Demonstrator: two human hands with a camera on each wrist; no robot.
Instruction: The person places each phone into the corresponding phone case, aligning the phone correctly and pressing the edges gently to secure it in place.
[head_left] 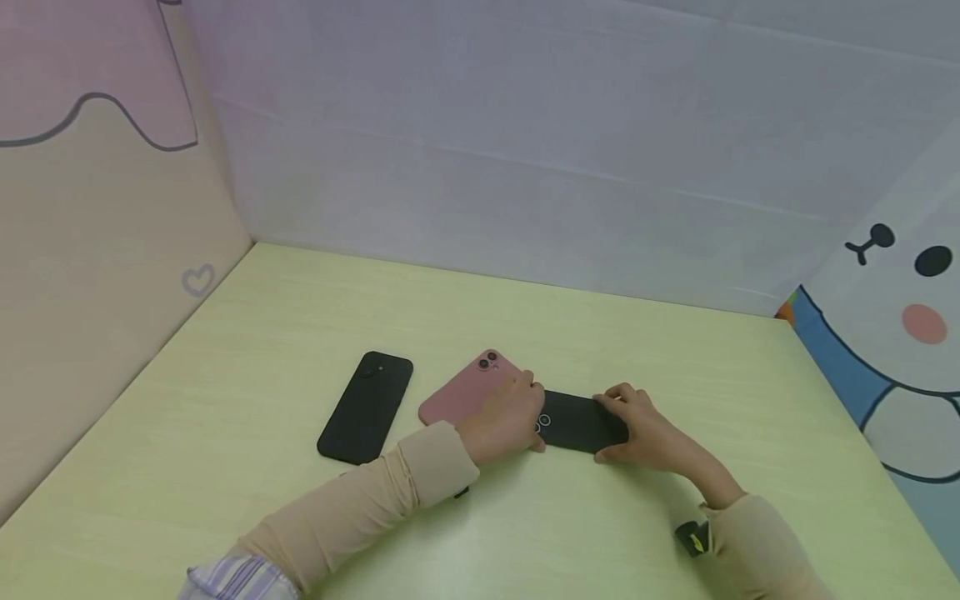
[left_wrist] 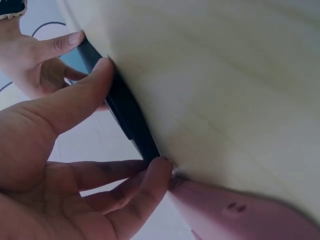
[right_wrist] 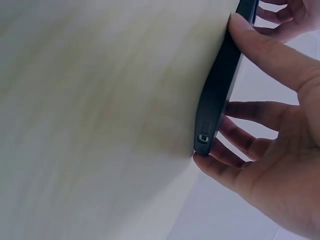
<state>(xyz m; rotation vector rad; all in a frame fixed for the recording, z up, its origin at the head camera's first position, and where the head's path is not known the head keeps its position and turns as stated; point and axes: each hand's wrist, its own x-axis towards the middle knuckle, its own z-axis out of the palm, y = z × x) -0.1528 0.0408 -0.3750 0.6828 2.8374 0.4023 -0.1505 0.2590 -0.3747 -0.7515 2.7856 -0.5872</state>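
A black smartphone [head_left: 577, 422] lies lengthwise across the table, camera side up, with both hands on it. At its camera end, my left hand [head_left: 506, 419] grips it between thumb and fingers, partly covering the lenses. My right hand [head_left: 643, 427] holds the opposite end, thumb on the near edge and fingers on the far edge. The right wrist view shows the charging port in the end of this smartphone [right_wrist: 215, 85], with fingertips around that corner. A pink smartphone [head_left: 459, 397] lies just left, partly behind my left hand; in the left wrist view the pink smartphone [left_wrist: 240, 207] sits right beside the fingertips.
A second black smartphone [head_left: 365, 408] lies face down at the left, near my left forearm. The pale wooden table [head_left: 525, 325] meets a white back sheet [head_left: 525, 167] at its far edge. Printed panels stand along the left and right sides.
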